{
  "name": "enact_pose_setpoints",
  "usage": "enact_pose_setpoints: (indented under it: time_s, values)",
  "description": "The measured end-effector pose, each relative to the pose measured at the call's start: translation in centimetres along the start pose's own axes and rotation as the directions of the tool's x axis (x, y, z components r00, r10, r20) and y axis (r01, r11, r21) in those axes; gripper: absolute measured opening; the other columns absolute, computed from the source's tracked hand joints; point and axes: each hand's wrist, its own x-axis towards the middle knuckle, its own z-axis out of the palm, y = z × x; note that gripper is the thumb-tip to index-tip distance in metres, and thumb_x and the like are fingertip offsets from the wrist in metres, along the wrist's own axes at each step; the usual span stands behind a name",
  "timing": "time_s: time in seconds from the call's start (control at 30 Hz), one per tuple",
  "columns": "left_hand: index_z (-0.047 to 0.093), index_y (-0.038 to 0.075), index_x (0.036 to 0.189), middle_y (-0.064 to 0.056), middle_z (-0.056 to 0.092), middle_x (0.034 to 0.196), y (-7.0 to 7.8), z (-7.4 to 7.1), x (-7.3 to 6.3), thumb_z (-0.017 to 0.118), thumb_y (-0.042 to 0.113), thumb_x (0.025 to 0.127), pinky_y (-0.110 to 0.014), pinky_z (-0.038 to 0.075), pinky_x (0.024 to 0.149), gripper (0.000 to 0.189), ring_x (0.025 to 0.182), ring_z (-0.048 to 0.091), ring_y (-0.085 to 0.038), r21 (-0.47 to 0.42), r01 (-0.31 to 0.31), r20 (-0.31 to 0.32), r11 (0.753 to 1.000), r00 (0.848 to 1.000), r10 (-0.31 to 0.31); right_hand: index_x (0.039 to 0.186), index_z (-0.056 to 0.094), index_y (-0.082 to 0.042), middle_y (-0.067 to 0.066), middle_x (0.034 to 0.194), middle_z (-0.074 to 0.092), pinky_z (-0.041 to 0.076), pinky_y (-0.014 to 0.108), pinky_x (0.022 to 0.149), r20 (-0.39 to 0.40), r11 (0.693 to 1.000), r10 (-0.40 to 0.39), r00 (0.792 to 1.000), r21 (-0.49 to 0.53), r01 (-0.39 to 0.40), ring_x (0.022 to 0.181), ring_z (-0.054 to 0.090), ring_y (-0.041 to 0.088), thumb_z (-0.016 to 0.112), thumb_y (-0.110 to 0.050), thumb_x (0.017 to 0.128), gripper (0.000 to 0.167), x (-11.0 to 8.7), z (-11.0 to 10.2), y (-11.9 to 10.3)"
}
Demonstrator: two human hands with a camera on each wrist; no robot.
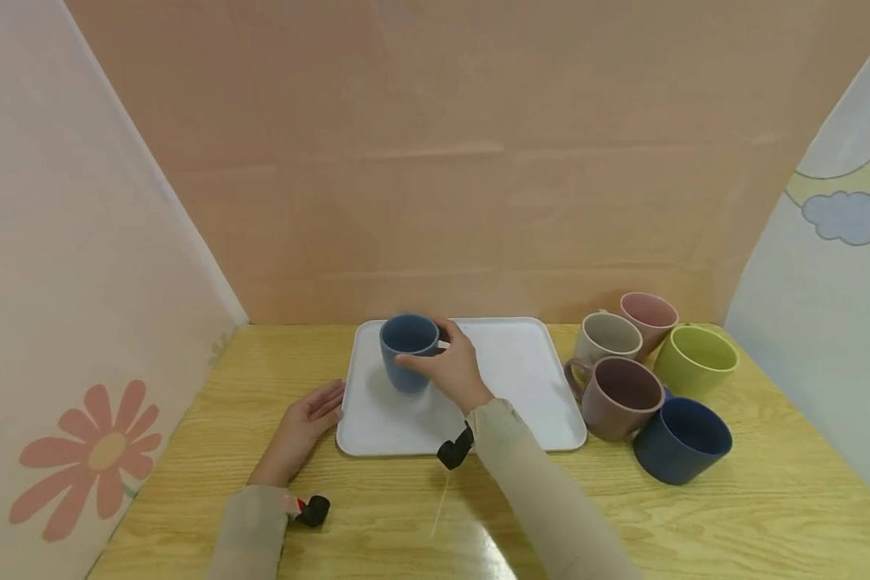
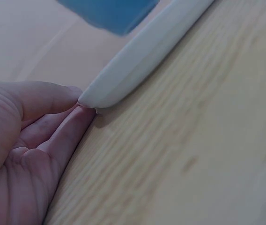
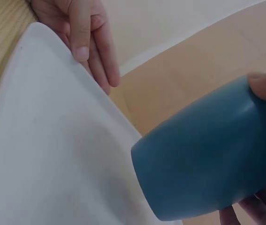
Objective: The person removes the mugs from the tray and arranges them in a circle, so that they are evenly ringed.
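Observation:
A blue mug is upright over the left half of a white tray. My right hand grips the mug near its rim, with the thumb on the near side. In the right wrist view, a gap and a soft shadow show between the mug's base and the tray. At the tray's left edge, my left hand pinches the rim, thumb on top and fingers low by the tabletop. Most of the right hand's far fingers are hidden behind the mug in the head view.
Right of the tray, several mugs stand close together: a beige one, a pink one, a green one, a mauve one and a navy one. The wooden table meets a peach backdrop behind.

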Motion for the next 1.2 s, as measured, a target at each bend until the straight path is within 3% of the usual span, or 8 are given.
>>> enact_pose_setpoints:
  time_s: [0.2, 0.33, 0.5, 0.63, 0.77, 0.93, 1.2]
  values:
    - [0.037, -0.001, 0.155, -0.018, 0.041, 0.157, 0.0, 0.1, 0.1, 0.059, 0.006, 0.103, -0.011, 0.041, 0.100, 0.057, 0.144, 0.041, -0.028, -0.005, 0.008, -0.006, 1.000, 1.000, -0.008, 0.143, 0.055, -0.017, 0.005, 0.130, 0.061, 0.048, 0.046, 0.104, 0.005, 0.998, 0.007, 1.000, 0.063, -0.007, 0.120, 0.056, 0.025, 0.095, -0.027, 0.070, 0.083, -1.7, -3.1, -1.1]
    - [0.037, -0.001, 0.154, -0.018, 0.041, 0.157, -0.1, 0.0, 0.2, 0.059, 0.005, 0.102, -0.010, 0.042, 0.099, 0.057, 0.144, 0.041, -0.029, -0.009, 0.007, -0.005, 1.000, 1.000, -0.007, 0.141, 0.056, -0.019, 0.004, 0.131, 0.060, 0.046, 0.048, 0.105, 0.009, 0.998, -0.018, 1.000, 0.054, 0.017, 0.121, 0.056, 0.025, 0.094, -0.026, 0.072, 0.079, -2.7, -5.4, -1.8]
    - [0.037, 0.000, 0.155, -0.017, 0.041, 0.157, 0.0, 0.0, 0.2, 0.059, 0.005, 0.102, -0.010, 0.042, 0.099, 0.057, 0.144, 0.041, -0.028, -0.013, 0.014, -0.006, 1.000, 1.000, -0.014, 0.141, 0.056, -0.011, 0.008, 0.133, 0.060, 0.043, 0.050, 0.106, 0.021, 0.992, -0.125, 0.992, 0.027, 0.124, 0.120, 0.056, 0.024, 0.092, -0.016, 0.074, 0.076, -3.9, -8.3, -2.5]
    - [0.036, 0.001, 0.155, -0.016, 0.041, 0.158, 0.2, 0.1, 0.0, 0.059, 0.007, 0.103, -0.010, 0.042, 0.100, 0.057, 0.145, 0.040, -0.027, -0.016, 0.025, -0.004, 1.000, 1.000, -0.025, 0.142, 0.054, -0.004, 0.008, 0.132, 0.061, 0.043, 0.037, 0.107, 0.026, 0.979, -0.202, 0.979, 0.019, 0.201, 0.119, 0.059, 0.017, 0.087, -0.004, 0.075, 0.075, -4.8, -10.9, -3.1]
    - [0.036, 0.001, 0.156, -0.017, 0.040, 0.158, 0.2, 0.1, 0.0, 0.059, 0.007, 0.103, -0.011, 0.042, 0.100, 0.058, 0.145, 0.040, -0.028, -0.017, 0.022, 0.000, 1.000, 1.000, -0.022, 0.144, 0.052, 0.000, 0.002, 0.131, 0.063, 0.044, 0.023, 0.104, 0.063, 0.955, -0.294, 0.954, 0.057, 0.290, 0.120, 0.059, 0.012, 0.083, 0.002, 0.077, 0.074, -5.7, -13.7, -3.6]
    - [0.037, 0.001, 0.155, -0.017, 0.041, 0.158, 0.2, 0.1, 0.0, 0.060, 0.007, 0.103, -0.010, 0.042, 0.099, 0.058, 0.145, 0.040, -0.028, -0.023, 0.018, -0.006, 1.000, 1.000, -0.018, 0.144, 0.052, -0.001, 0.001, 0.132, 0.064, 0.046, 0.023, 0.103, 0.119, 0.920, -0.374, 0.920, 0.171, 0.352, 0.121, 0.059, 0.016, 0.080, 0.005, 0.079, 0.071, -6.9, -17.0, -4.1]
    - [0.036, 0.000, 0.155, -0.018, 0.041, 0.157, 0.1, 0.2, -0.1, 0.061, 0.010, 0.102, -0.010, 0.042, 0.100, 0.059, 0.144, 0.040, -0.030, -0.011, 0.000, 0.001, 1.000, 1.000, 0.000, 0.143, 0.053, 0.003, 0.006, 0.134, 0.064, 0.049, 0.021, 0.100, 0.072, 0.867, -0.471, 0.879, 0.223, 0.446, 0.119, 0.061, 0.016, 0.076, 0.014, 0.078, 0.069, -8.8, -21.8, -5.0]
